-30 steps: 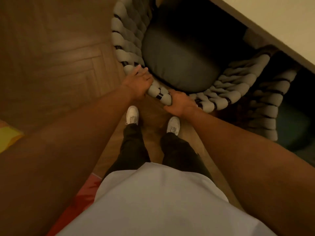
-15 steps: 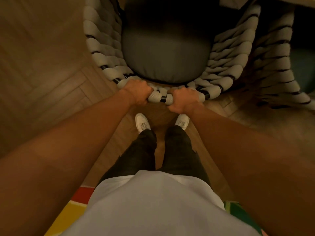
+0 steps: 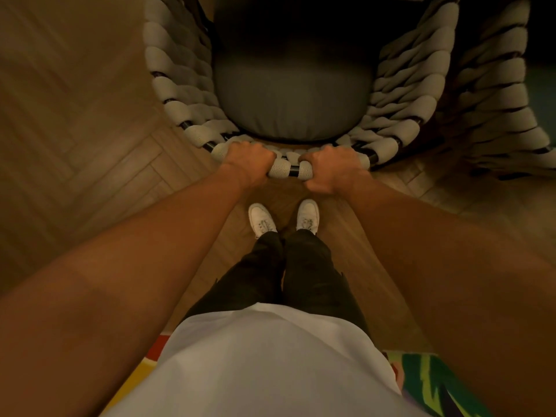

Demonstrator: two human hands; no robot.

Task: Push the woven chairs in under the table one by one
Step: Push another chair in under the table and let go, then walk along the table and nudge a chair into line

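Observation:
A woven chair [image 3: 174,94] with thick grey rope wrapping and a dark round seat cushion [image 3: 288,97] stands right in front of me. My left hand [image 3: 248,164] grips the top rail of its backrest left of centre. My right hand [image 3: 331,168] grips the same rail right of centre, a short piece of rail showing between them. A second woven chair [image 3: 493,94] stands close beside it on the right. The table is out of view.
Herringbone wood floor [image 3: 90,145] spreads to the left. My white shoes [image 3: 261,219] stand just behind the chair. A bright multicoloured rug [image 3: 436,383] lies at my back, at the bottom corners.
The view has swung so the chair now sits straight ahead and the table edge has left the frame. Both hands closed tighter on the rail and sit nearer each other.

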